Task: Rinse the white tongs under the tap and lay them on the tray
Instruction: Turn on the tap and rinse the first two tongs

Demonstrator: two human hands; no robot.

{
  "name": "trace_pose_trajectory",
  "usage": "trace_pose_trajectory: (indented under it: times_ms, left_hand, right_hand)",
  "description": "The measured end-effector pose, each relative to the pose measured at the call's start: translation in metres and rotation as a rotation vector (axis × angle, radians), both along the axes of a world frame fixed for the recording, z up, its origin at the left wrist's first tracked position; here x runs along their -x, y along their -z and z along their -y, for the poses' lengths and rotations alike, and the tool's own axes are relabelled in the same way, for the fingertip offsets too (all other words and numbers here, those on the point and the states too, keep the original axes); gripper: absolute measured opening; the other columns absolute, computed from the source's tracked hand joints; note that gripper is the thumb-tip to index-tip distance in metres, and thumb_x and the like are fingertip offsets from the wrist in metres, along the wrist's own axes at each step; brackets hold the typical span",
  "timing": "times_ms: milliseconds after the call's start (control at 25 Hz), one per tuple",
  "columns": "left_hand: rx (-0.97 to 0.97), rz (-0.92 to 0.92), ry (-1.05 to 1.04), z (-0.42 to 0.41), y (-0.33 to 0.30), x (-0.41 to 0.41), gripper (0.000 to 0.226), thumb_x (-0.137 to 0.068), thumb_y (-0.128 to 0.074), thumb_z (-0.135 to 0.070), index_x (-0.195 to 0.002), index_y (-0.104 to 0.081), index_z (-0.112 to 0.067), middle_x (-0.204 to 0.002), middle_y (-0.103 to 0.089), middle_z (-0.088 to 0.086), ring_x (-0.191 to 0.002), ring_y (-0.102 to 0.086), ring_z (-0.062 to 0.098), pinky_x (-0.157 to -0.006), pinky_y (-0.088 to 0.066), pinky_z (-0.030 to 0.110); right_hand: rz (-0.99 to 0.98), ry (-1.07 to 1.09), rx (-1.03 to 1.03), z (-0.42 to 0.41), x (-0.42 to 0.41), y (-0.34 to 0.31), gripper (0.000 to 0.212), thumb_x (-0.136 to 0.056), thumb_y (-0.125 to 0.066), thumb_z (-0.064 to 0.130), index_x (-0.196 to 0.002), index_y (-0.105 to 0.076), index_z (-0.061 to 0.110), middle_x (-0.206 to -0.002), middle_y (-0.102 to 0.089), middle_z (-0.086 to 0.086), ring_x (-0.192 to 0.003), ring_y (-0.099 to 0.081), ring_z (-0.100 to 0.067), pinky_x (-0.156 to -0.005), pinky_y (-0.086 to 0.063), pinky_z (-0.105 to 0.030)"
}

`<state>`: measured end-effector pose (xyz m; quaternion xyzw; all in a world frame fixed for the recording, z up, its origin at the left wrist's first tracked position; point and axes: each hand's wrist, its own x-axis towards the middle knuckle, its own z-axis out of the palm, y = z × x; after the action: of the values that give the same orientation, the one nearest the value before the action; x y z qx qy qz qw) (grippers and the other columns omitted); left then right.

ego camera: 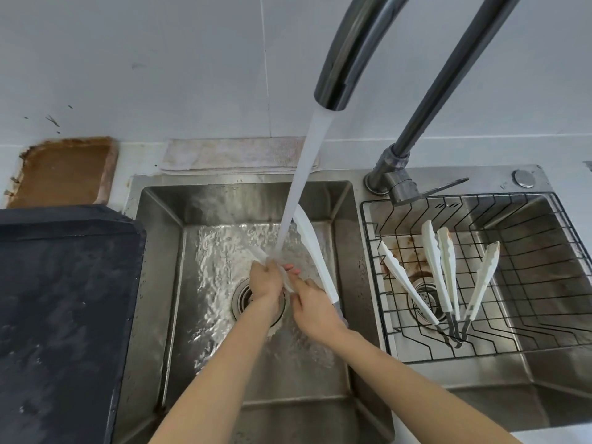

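White tongs (312,248) are held spread over the left sink basin (160,251), with one arm rising toward the tap stream (298,193). The other arm runs under the water through my left hand (267,280), which is closed on it. My right hand (312,307) grips the tongs near their hinge end. Water pours from the dark tap spout (333,91) onto the tongs and both hands. A dark tray (64,299) lies on the counter to the left of the sink, wet and bare.
Two more pairs of white tongs (439,277) lean in a black wire rack (528,267) over the right basin. The tap base and lever (400,184) stand between the basins. A folded cloth (230,155) lies behind the sink, and a brown board (64,171) sits behind the tray.
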<state>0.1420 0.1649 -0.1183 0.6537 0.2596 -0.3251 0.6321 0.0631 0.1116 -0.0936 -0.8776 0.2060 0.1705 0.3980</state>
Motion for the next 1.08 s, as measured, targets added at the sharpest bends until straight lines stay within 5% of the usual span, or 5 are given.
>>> trace_pose_trajectory:
  times_ms: [360, 600, 760, 960, 1080]
  left_hand:
    - [0.475, -0.146, -0.116, -0.022, -0.022, -0.031, 0.022, -0.098, -0.039, -0.015, -0.083, -0.053, -0.009, -0.071, -0.062, 0.005, -0.056, -0.062, 0.016, -0.041, -0.050, 0.023]
    - [0.667, -0.201, -0.621, -0.033, -0.029, -0.055, 0.022, -0.099, -0.034, -0.006, -0.082, -0.049, -0.003, -0.081, -0.052, 0.009, -0.071, -0.055, 0.014, -0.048, -0.056, 0.021]
    - [0.784, -0.300, -0.773, -0.043, -0.022, -0.051, 0.035, -0.101, -0.027, -0.010, -0.131, -0.041, 0.002, -0.115, -0.060, 0.010, -0.118, -0.056, 0.018, -0.097, -0.044, 0.021]
    - [0.806, -0.305, -0.662, -0.036, -0.028, -0.038, 0.026, -0.099, -0.033, -0.006, -0.120, -0.047, 0.001, -0.094, -0.060, 0.009, -0.086, -0.060, 0.017, -0.061, -0.057, 0.022]
    - [0.811, -0.331, -0.447, -0.022, -0.044, -0.032, 0.023, -0.099, -0.036, -0.011, -0.093, -0.055, 0.000, -0.091, -0.059, 0.012, -0.080, -0.057, 0.019, -0.061, -0.059, 0.030]
  right_hand:
    - [0.031, 0.121, -0.257, 0.006, -0.033, -0.012, 0.037, -0.099, -0.030, 0.016, -0.133, -0.045, 0.011, -0.074, -0.065, -0.008, -0.045, -0.054, 0.002, -0.048, -0.042, -0.011]
    - [0.212, -0.043, 0.103, 0.032, -0.029, -0.023, 0.034, -0.090, -0.053, 0.030, -0.121, -0.059, 0.019, -0.112, -0.065, -0.004, -0.101, -0.055, -0.019, -0.087, -0.041, -0.028]
    - [0.218, 0.166, -0.076, 0.040, -0.034, -0.027, 0.029, -0.089, -0.055, 0.033, -0.108, -0.063, 0.012, -0.083, -0.061, 0.008, -0.068, -0.052, -0.001, -0.061, -0.040, -0.002]
    - [0.315, 0.120, -0.014, 0.036, -0.056, -0.037, 0.022, -0.091, -0.052, 0.020, -0.104, -0.061, 0.005, -0.093, -0.058, -0.006, -0.072, -0.054, -0.014, -0.063, -0.040, -0.003]
    - [0.251, 0.040, -0.005, 0.027, -0.063, -0.039, 0.026, -0.090, -0.049, 0.015, -0.110, -0.060, 0.002, -0.093, -0.057, -0.013, -0.086, -0.060, -0.027, -0.078, -0.048, -0.031]
